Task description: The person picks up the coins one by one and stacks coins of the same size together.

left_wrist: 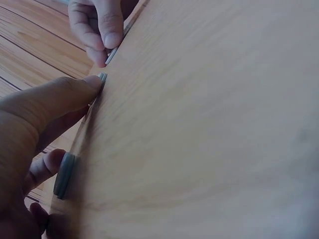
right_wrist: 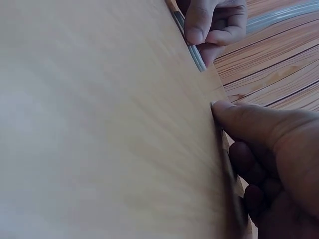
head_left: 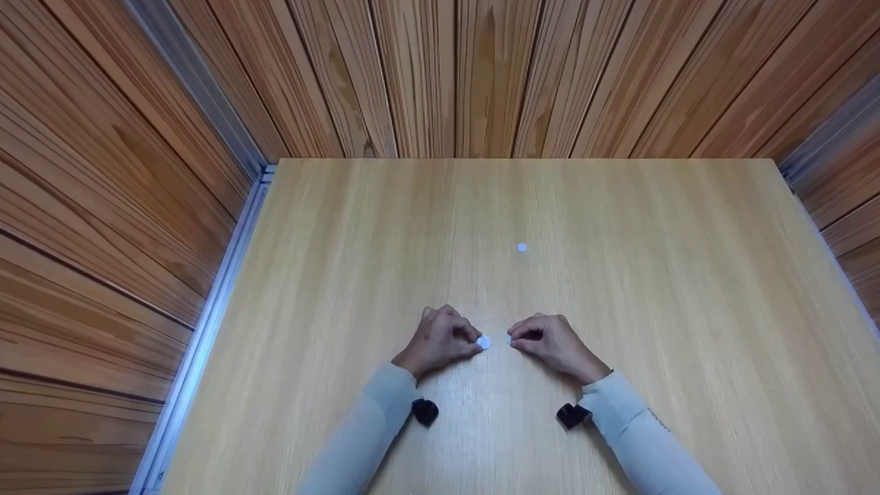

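Between thumb and fingertip, my left hand (head_left: 440,340) pinches a small white disc (head_left: 484,342) just above or on the wooden table. It looks layered at the edge in the right wrist view, like two thin discs (right_wrist: 198,59) together. In the left wrist view, a thicker grey-green round piece (left_wrist: 64,175) stands on edge by that hand's curled fingers. My right hand (head_left: 557,344) pinches another small pale disc (head_left: 509,339), mostly covered by its fingertips. A short gap separates the two hands. Whether the right hand's curled fingers hold anything is too dark to tell.
A third white disc (head_left: 522,247) lies farther back on the table (head_left: 344,240). Wood-plank walls (head_left: 481,75) rise behind the table and at both sides. A metal rail (head_left: 213,309) runs along the left edge. Black wrist cameras (head_left: 425,412) sit at both cuffs.
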`<act>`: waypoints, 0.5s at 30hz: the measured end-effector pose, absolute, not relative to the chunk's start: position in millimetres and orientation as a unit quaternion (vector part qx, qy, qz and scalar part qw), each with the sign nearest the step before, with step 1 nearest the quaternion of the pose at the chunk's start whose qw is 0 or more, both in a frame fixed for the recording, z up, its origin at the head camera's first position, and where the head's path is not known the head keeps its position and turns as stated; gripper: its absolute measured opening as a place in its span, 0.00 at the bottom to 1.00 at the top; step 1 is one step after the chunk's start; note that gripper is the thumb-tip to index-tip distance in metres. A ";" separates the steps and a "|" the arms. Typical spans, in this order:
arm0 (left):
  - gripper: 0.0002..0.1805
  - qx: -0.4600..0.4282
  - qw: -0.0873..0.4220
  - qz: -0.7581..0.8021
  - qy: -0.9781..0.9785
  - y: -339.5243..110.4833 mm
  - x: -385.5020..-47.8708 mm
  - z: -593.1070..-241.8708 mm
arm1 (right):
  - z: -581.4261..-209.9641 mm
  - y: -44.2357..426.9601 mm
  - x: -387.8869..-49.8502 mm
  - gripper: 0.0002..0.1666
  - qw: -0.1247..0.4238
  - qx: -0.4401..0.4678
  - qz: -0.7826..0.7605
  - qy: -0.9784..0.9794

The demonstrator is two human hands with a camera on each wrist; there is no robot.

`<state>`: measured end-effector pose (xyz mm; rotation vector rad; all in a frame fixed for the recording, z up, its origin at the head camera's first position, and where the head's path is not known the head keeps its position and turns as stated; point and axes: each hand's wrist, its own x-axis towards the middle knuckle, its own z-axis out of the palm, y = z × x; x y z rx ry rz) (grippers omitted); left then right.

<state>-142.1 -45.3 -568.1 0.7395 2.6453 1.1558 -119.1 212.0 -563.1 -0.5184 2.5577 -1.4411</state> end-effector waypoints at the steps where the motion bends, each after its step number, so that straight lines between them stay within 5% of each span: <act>1: 0.06 0.245 0.083 0.388 0.885 -45.4 -142.0 -568.0 | -563.1 212.7 -118.5 0.03 0.084 -0.173 -0.482 0.855; 15: 0.05 0.222 0.100 0.397 0.885 -44.8 -141.2 -566.0 | -561.2 215.4 -113.4 0.04 0.097 -0.169 -0.482 0.854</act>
